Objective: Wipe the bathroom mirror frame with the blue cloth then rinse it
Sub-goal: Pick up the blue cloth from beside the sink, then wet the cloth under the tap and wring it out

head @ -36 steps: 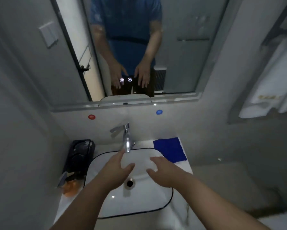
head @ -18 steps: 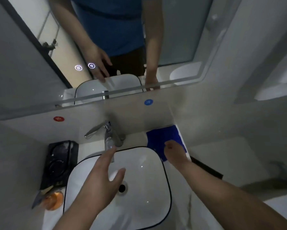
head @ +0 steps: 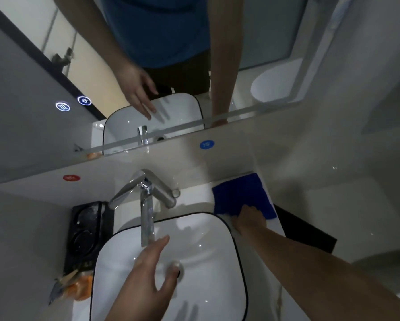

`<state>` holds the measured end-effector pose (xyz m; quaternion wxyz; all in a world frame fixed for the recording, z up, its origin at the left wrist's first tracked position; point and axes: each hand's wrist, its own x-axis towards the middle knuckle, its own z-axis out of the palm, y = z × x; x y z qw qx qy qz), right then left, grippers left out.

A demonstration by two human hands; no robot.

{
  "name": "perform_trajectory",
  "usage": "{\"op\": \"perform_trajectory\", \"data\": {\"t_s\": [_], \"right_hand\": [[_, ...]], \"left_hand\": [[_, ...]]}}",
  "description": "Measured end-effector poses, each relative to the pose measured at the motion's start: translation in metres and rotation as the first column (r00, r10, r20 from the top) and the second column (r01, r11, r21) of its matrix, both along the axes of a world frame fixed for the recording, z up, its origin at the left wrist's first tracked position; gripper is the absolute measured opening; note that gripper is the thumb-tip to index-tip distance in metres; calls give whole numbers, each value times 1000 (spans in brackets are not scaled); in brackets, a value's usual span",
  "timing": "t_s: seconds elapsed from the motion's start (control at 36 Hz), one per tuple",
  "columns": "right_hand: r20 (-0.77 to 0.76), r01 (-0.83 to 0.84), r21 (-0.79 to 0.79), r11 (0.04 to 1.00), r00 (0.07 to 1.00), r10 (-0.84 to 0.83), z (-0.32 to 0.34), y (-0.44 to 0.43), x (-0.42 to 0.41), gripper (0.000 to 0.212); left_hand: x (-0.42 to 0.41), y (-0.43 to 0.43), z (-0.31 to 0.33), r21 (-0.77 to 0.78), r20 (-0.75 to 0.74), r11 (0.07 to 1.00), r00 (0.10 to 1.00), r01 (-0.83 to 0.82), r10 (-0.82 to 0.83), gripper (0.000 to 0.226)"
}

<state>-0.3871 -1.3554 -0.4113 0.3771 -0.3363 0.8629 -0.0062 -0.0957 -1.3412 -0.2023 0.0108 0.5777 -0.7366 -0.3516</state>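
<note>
The blue cloth (head: 240,193) lies flat on the counter at the back right of the sink (head: 220,256). My right hand (head: 251,217) rests on the cloth's near edge, fingers curled down onto it; whether it grips the cloth I cannot tell. My left hand (head: 148,279) hovers over the white basin with fingers spread and nothing in it, just below the chrome faucet (head: 147,205). The mirror's pale lower frame (head: 229,118) runs across the wall above the faucet, and the mirror (head: 32,89) reflects both arms.
A black tray (head: 87,230) with small items, some orange, sits left of the sink. Red (head: 71,177) and blue (head: 206,144) round stickers mark the wall under the mirror. Two lit touch icons (head: 73,103) glow on the glass. A grey wall closes the right side.
My right hand has moved from above the basin to the back right and landed on the blue cloth. The view has tilted down and closer to the sink. My left hand stayed over the basin.
</note>
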Motion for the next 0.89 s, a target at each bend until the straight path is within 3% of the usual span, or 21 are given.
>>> {"op": "perform_trajectory", "data": {"t_s": [0.08,0.17,0.22,0.33,0.53,0.61,0.67,0.72,0.78,0.81,0.86,0.89], "right_hand": [[-39,89,-178,980,994,-98,9,19,-13,27],[206,333,-392,858,940,-270,24,43,-26,23],[335,478,-410,777,871,-360,45,57,-34,26],[352,557,-472,684,830,-433,97,82,-38,24],[348,430,-713,553,903,-254,246,112,22,22],[417,412,-782,468,903,-98,306,116,59,26],[497,433,-765,477,867,11,331,116,85,25],[556,428,-733,528,824,106,340,113,108,16],[587,407,-696,591,797,143,334,108,129,13],[587,394,-678,621,798,135,327,105,139,13],[563,376,-635,675,823,72,307,100,156,14],[531,364,-611,703,847,24,295,99,163,15]], "left_hand": [[-3,1,8,-8,-5,1000,1000,8,-8,66],[-1,2,13,-7,-23,1000,1000,-7,7,62],[2,4,11,1,-49,1000,998,-27,27,58],[3,13,-1,36,-120,999,992,-34,38,53],[6,21,-16,121,-280,982,954,144,-106,77],[9,17,-8,224,-333,963,941,146,-65,119],[16,17,-3,303,-360,944,933,127,-10,130],[28,16,-3,373,-399,915,917,154,8,112],[48,18,-3,417,-466,894,883,163,56,64],[58,18,-11,416,-489,895,869,159,73,53],[69,16,-17,596,-477,800,831,68,285,51],[78,16,-16,637,-441,769,842,50,311,46]]}}
